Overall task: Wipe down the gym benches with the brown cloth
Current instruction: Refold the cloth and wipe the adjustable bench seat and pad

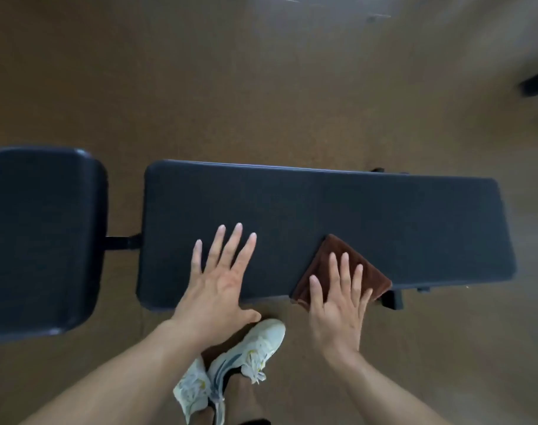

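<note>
Bench pad: a long dark pad (323, 216) runs across the middle of the frame, left to right.
Seat pad: a second dark pad (41, 240) sits at the left edge, joined to the long one by a short black bar (120, 242).
Brown cloth: folded cloth (347, 265) lies on the long pad's near edge, right of centre, one corner pointing up the frame and its lower edge hanging just over the pad's rim.
Right hand: (338, 308) lies flat on the cloth, fingers straight and slightly spread, pressing rather than gripping (nothing is curled round the fabric).
Left hand: (218, 286) is spread wide, fingers straight, over the bare pad left of the cloth, holding nothing; whether the palm touches the pad I cannot tell.
Shoes: white trainers (231, 363) at bottom centre, between the forearms.
Floor: brown floor (261, 87) all round.
</note>
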Available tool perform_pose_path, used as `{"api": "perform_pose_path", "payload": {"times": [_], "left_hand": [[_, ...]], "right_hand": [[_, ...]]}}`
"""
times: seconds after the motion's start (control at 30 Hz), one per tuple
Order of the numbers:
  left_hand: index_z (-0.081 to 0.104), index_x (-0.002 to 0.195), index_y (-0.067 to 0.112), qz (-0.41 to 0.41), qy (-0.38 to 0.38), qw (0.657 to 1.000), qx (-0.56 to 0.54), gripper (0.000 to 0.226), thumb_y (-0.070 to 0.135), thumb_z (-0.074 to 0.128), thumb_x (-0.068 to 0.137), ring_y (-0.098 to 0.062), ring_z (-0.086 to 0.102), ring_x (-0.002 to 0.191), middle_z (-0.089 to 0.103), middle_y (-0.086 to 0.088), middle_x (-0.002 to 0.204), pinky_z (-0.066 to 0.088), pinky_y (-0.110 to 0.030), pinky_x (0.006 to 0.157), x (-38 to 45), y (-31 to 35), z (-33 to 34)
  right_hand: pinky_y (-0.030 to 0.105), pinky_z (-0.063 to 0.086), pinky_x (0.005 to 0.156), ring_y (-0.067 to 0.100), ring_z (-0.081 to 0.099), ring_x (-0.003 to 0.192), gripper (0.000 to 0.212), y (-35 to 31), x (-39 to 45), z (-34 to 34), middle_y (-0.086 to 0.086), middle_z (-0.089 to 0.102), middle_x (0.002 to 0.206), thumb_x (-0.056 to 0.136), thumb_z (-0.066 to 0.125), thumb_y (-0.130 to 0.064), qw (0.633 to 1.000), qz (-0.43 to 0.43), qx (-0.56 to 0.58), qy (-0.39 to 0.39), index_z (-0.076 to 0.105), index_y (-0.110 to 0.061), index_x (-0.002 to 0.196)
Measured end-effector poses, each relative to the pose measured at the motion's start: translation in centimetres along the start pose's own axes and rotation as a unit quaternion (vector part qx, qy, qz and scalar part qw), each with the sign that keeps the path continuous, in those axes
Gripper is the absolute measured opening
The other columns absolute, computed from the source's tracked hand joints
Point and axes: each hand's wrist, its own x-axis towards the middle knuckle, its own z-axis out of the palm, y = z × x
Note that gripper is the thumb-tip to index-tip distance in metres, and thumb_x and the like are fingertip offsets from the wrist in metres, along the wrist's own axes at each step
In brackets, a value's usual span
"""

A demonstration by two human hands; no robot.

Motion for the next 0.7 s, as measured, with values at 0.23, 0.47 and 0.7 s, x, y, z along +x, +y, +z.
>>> {"api": "perform_pose_path", "payload": {"times": [0.23, 0.47, 0.7], "left_hand": [[-0.055, 0.134, 0.026, -0.035, -0.115, 0.987, 0.110, 0.144, 0.085, 0.059, 0.069, -0.039, -0.061, 0.125, -0.066, -0.005, 0.136, -0.027, -0.071, 0.106, 3.9, 3.4, 1.6], [-0.051, 0.138, 0.028, -0.052, -0.107, 0.988, 0.099, 0.127, 0.100, 0.026, 0.067, -0.035, -0.059, 0.129, -0.062, -0.002, 0.142, -0.026, -0.068, 0.110, 3.9, 3.7, 1.7], [-0.050, 0.139, 0.031, -0.130, -0.117, 0.983, 0.057, 0.152, 0.087, 0.066, 0.058, -0.035, -0.056, 0.131, -0.062, -0.006, 0.142, -0.021, -0.066, 0.114, 4.9, 8.2, 0.8]], "right_hand": [[0.048, -0.018, 0.128, 0.010, -0.028, 0.156, 0.066, -0.9, 9.5, -4.0, -0.020, -0.021, 0.169, 0.107, 0.018, -0.061, 0.993, -0.087, -0.076, -0.023, -0.007, -0.039, 0.164], [0.051, -0.014, 0.128, 0.019, -0.016, 0.161, 0.065, -6.0, 18.7, -5.2, -0.013, -0.005, 0.176, 0.107, 0.022, -0.057, 0.979, -0.181, -0.092, 0.002, 0.002, -0.039, 0.166], [0.054, 0.010, 0.129, 0.020, 0.006, 0.163, 0.064, 7.7, 4.7, -2.9, -0.014, 0.013, 0.174, 0.105, 0.040, -0.049, 0.965, -0.251, -0.082, 0.007, 0.021, -0.036, 0.165]]}}
